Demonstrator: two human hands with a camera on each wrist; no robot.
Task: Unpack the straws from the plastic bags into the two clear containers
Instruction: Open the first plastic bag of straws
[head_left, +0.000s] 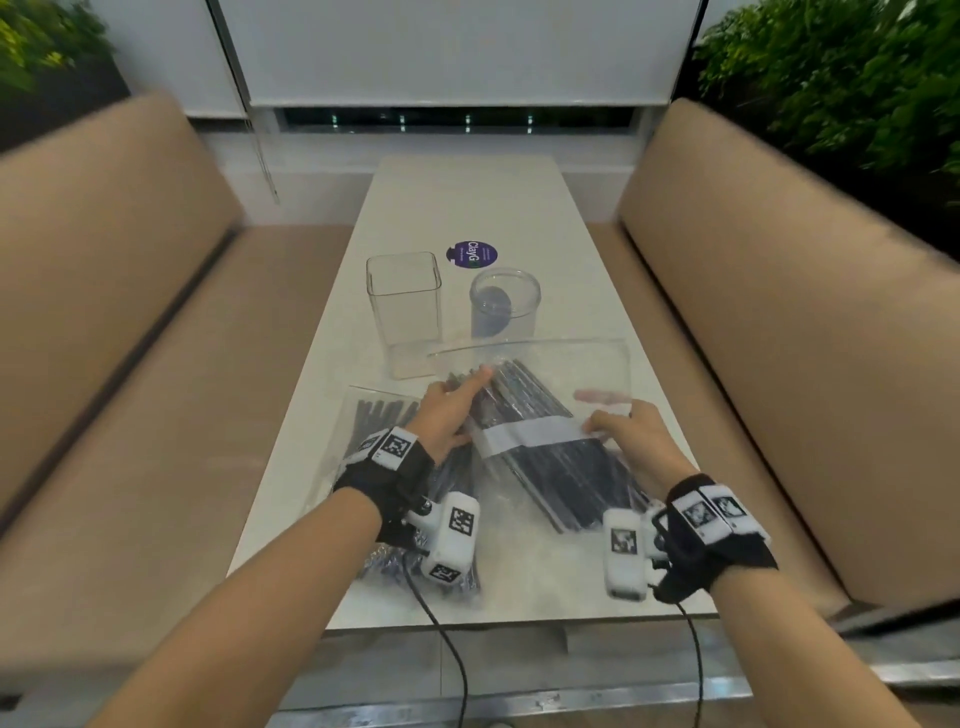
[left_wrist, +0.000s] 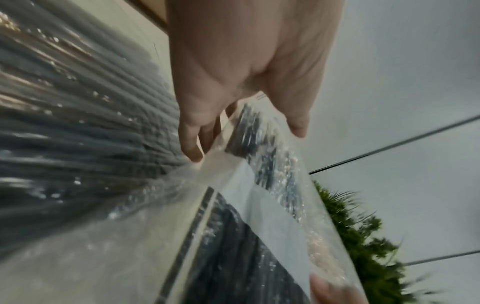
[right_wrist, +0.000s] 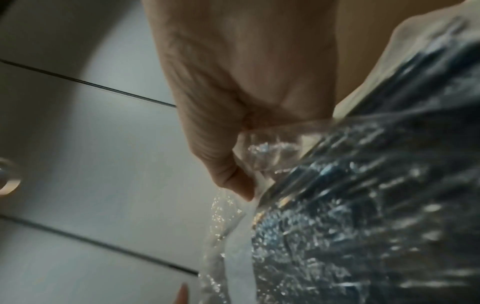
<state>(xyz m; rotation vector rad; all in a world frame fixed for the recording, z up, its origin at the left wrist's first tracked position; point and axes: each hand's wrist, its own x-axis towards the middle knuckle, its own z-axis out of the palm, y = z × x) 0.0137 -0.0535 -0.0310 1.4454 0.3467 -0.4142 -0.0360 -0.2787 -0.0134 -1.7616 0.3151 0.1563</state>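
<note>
A clear plastic bag of black straws (head_left: 545, 457) with a white band lies slanted on the white table (head_left: 467, 208). My left hand (head_left: 457, 405) holds its left edge, with the index finger stretched along the straws. In the left wrist view the bag (left_wrist: 272, 216) passes between the thumb and fingers. My right hand (head_left: 618, 421) pinches the bag's right edge, and the thumb (right_wrist: 241, 185) presses the plastic (right_wrist: 363, 205). A second bag of straws (head_left: 374, 415) lies under my left wrist. The square clear container (head_left: 403, 306) and round clear container (head_left: 505, 301) stand just beyond, both without straws.
A round purple sticker (head_left: 471, 254) sits on the table behind the containers. Beige benches (head_left: 130, 312) (head_left: 779, 312) flank the table, with green plants (head_left: 857, 78) behind them. Black cables (head_left: 447, 649) hang from my wrists over the near edge.
</note>
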